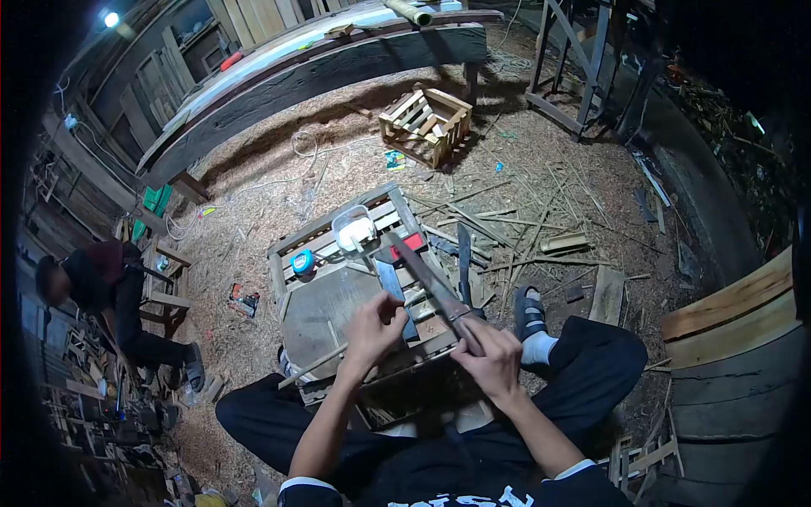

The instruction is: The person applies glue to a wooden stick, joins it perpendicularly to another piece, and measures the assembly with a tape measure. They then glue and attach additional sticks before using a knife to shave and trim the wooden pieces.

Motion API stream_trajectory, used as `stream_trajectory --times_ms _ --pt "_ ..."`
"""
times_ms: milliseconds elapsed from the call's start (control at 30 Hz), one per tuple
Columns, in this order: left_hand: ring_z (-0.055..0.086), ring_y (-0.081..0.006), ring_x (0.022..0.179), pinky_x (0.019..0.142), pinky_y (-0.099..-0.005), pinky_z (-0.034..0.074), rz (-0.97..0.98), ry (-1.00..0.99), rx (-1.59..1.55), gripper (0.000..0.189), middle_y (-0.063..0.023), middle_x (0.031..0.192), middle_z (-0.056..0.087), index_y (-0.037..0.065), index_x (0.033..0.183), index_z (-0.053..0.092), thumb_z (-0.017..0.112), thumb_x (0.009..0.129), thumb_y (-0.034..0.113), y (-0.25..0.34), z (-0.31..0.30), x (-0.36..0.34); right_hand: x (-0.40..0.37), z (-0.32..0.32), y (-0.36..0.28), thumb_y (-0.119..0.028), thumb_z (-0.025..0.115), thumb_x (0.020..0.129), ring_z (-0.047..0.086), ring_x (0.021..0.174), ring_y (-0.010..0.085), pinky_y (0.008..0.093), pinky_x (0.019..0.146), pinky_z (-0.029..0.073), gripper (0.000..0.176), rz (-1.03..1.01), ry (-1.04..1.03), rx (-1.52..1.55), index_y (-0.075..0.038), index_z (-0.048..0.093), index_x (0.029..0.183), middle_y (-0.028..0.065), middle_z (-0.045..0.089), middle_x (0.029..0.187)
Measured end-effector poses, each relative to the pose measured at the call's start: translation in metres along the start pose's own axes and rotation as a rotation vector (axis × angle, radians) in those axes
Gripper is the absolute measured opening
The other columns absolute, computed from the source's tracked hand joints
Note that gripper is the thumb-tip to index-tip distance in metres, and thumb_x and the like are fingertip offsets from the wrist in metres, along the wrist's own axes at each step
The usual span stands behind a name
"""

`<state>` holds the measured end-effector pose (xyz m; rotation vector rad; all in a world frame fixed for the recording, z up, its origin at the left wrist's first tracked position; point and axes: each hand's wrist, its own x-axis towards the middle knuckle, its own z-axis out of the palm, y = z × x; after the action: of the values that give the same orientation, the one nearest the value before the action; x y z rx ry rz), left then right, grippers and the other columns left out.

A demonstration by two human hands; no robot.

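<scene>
My right hand (490, 359) is closed round the handle of a long machete (427, 279). Its blade points forward and left over a low slatted wooden stand (281, 277). To its left, my left hand (368, 336) has its fingers curled in, and a thin wooden stick (312, 367) runs into it from the lower left. A flat board (325, 306) lies on the stand near this hand. Farther forward on it are a blue tape measure (302, 262), a clear tub (355, 226) with white contents and a red object (407, 246). A flat bluish strip (391, 286) lies partly behind the machete.
A second dark blade (464, 262) lies right of the stand. Wood strips (541, 224) and shavings cover the floor. Ahead are a slatted crate (427, 127) and a long workbench (329, 63). Another person (127, 296) bends down at the left. Planks (731, 313) stand at the right.
</scene>
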<state>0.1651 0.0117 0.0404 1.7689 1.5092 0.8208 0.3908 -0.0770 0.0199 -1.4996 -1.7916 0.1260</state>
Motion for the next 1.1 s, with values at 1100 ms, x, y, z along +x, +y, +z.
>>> stream_trajectory --times_ms 1100 --pt "0.072 -0.0383 0.077 0.071 -0.0471 0.056 0.17 -0.165 0.174 0.027 -0.0187 0.088 0.075 0.004 0.103 0.068 0.067 0.09 0.028 0.028 0.069 0.046 -0.018 -0.009 -0.006 -0.013 0.072 0.096 0.056 0.067 0.0058 0.0252 0.06 0.046 0.031 0.655 0.295 0.723 0.0 0.068 0.124 0.0016 0.062 0.076"
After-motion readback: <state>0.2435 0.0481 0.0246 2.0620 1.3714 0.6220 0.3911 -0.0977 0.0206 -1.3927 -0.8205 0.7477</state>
